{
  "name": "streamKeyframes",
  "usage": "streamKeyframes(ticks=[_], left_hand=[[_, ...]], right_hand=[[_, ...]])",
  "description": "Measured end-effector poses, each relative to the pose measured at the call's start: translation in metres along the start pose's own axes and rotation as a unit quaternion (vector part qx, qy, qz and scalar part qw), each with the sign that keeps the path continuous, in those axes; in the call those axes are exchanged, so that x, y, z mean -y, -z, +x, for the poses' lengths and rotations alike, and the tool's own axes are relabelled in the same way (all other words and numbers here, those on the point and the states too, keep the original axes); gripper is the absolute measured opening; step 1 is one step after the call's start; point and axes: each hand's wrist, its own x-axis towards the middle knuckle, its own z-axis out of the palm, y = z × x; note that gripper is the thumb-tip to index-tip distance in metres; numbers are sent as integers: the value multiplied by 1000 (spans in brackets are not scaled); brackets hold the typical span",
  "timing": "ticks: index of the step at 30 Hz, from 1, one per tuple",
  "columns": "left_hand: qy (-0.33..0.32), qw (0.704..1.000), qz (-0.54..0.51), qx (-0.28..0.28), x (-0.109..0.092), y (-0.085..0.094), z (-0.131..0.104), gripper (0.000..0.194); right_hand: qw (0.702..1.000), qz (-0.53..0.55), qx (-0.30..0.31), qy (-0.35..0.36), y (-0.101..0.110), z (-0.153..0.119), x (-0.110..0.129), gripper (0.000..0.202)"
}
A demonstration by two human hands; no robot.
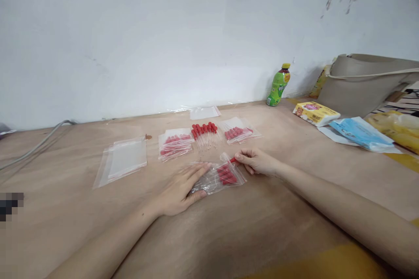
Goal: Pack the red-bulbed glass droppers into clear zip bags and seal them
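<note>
A clear zip bag (209, 183) lies flat on the table with several red-handled thin metal tools (227, 176) inside, their handles toward its right end. My left hand (176, 189) rests on the bag's left part, fingers stretched out and flat. At the bag's right edge, my right hand (257, 161) pinches one red-handled tool (233, 159) by its handle; the far end of this tool is hidden at the bag. Just beyond is a loose pile of red-handled tools (204, 129), thin shafts pointing toward me. Filled bags lie left (176, 144) and right (238, 130) of the pile.
Flat clear bags (127, 159) are stacked at the left, another bag (204, 113) near the wall. A green bottle (278, 87), a yellow tissue pack (316, 113), a blue packet (362, 133) and a grey bin (363, 80) stand or lie at right. A cable (42, 139) runs far left.
</note>
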Motion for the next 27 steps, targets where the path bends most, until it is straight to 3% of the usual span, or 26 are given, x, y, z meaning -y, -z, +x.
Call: streamKeyframes(ticks=[3,8,13,19,24,27], left_hand=[[2,1000,4,2,0,0,0,58],[9,1000,6,11,0,0,0,57],[11,1000,4,8,-1,1,0,56],[16,1000,16,14,-2,2,0,56],[12,1000,11,12,-2,3,0,54],[10,1000,7,8,-2,3,1,54]], right_hand=[[1000,-8,12,-6,4,4,2,37],[995,84,55,27,12,4,-2,32],[994,53,88,44,5,3,2,29],[995,61,3,77,-16,9,3,29],[989,73,-117,57,-25,12,-5,26],[990,86,-106,46,-26,11,-5,25]])
